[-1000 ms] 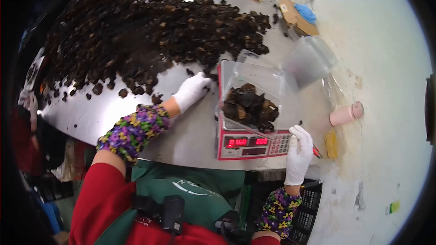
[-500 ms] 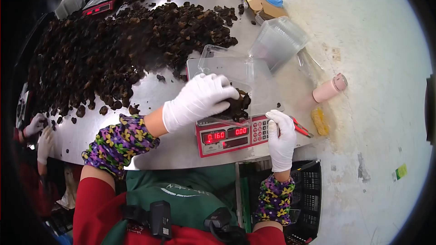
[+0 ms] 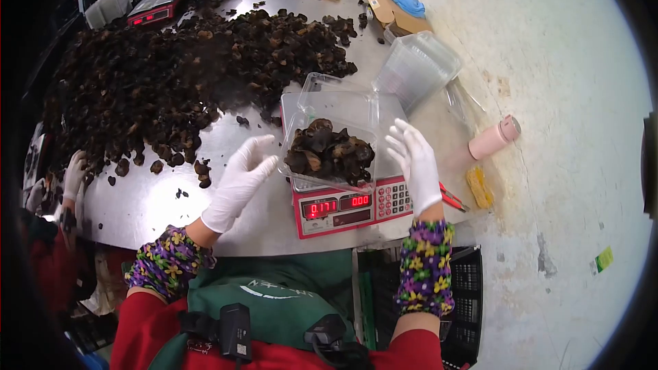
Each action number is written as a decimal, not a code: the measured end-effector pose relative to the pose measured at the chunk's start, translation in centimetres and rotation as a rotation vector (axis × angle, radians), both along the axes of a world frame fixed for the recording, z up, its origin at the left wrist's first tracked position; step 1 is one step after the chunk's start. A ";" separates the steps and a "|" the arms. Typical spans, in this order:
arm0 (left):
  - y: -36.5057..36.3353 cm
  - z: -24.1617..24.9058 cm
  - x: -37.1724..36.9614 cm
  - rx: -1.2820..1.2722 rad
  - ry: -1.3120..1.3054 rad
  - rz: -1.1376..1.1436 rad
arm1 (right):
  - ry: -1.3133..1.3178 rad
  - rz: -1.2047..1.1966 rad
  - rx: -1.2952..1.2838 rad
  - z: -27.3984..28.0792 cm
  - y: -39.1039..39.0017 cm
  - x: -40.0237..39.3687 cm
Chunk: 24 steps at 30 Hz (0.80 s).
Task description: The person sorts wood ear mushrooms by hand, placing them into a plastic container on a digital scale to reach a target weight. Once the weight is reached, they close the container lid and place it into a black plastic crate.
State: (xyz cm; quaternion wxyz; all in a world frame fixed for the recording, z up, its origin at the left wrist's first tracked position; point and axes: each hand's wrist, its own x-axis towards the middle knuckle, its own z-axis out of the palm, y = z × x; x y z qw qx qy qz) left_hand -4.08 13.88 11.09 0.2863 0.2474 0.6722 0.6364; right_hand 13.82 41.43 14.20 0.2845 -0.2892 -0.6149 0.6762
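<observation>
A clear plastic container with its lid folded back sits on the red digital scale. Dark wood ear mushrooms are heaped inside it. The scale's display reads 0.171. My left hand, in a white glove, is just left of the container, fingers parted and holding nothing. On the container's other side my right hand, also gloved, is raised with its fingers stretched out and nothing in it.
A large pile of wood ears covers the table's left and back. Stacked clear containers, a pink bottle, a yellow sponge and red-handled scissors lie to the right. Co-workers' gloved hands show at the left.
My left hand has come off the wood ears, moving left and down. My right hand has risen to beside the container. The readout went from 0.160 to 0.171.
</observation>
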 end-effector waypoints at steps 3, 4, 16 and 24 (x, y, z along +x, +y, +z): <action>0.5 -0.1 0.5 0.011 -0.184 -0.050 | 0.029 0.103 -0.351 -1.8 3.9 -3.9; 0.7 -0.3 0.5 0.008 -0.284 -0.077 | 0.035 0.109 -0.343 -2.4 4.9 -4.6; 0.9 0.6 0.2 0.012 -0.489 -0.102 | -0.300 0.150 1.063 1.2 -4.4 2.5; 1.1 -0.6 1.1 0.021 -0.451 -0.084 | -0.226 0.155 -0.197 -1.8 -7.4 4.4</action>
